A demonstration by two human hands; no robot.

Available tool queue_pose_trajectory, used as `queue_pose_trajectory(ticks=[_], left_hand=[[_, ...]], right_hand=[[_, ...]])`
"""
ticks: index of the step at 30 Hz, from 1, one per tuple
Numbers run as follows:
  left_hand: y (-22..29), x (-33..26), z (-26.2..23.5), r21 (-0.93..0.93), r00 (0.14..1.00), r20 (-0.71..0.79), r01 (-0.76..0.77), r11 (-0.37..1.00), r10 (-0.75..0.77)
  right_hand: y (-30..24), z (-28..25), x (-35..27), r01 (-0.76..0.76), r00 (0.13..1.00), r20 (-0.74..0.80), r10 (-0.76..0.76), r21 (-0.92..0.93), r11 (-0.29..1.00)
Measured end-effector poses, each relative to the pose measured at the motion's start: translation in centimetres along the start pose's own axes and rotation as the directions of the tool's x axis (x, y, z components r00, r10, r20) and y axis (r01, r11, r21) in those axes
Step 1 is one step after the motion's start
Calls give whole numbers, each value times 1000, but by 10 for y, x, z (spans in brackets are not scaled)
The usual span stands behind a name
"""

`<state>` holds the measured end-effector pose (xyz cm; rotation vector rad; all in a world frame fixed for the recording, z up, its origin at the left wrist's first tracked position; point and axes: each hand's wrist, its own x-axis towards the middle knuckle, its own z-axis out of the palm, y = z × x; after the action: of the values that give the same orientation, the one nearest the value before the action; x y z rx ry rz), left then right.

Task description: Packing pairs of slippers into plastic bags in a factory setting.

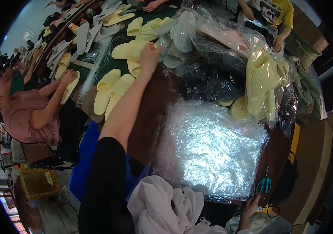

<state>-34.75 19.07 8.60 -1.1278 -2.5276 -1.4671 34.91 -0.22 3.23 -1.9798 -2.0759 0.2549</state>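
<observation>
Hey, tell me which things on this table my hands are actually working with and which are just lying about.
In hand:
- left hand reaching onto a pale yellow slipper
- right hand at the stack of clear plastic bags

Lying about:
- teal scissors
- bagged yellow slippers
- yellow crate

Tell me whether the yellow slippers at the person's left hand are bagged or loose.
Loose. The yellow slippers under the left hand lie bare on the table, with no film over them, unlike the bagged slippers to the right.
</observation>
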Motion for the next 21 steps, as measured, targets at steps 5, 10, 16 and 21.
queue_pose_trajectory(ticks=[5,10,16,21], left_hand=[[31,14,55,-562,941,234,337,755,-246],[48,50,26,-698,965,-91,115,707,-247],[147,-25,-120,-635,936,-350,-255,729,22],[204,-153,-182,14,733,-259,-649,761,629]], right_hand=[[1,7,2,18,1000,-25,-16,66,998],[3,14,0,-5,1000,-13,6,63,998],[19,4,0,-6,999,32,2,118,993],[-58,-54,21,-55,980,-117,164,627,777]])
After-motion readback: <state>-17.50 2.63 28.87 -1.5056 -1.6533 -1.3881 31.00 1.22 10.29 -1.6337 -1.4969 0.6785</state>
